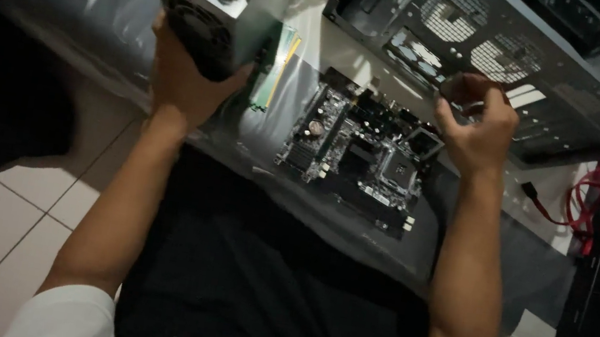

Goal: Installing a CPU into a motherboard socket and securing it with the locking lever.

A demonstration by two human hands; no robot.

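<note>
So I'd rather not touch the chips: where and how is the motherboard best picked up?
Take the motherboard by its two bare long edges, one hand on each side, fingers on the rim only. It lies flat on the grey table, components up, between the left hand and right hand. Its near edge by the lap looks free of obstructions, so probably come in from there.

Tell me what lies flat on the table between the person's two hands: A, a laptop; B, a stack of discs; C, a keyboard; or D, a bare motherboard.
D: a bare motherboard, dark with chips and an empty socket, lies on the table between the left hand and the right hand.
</note>
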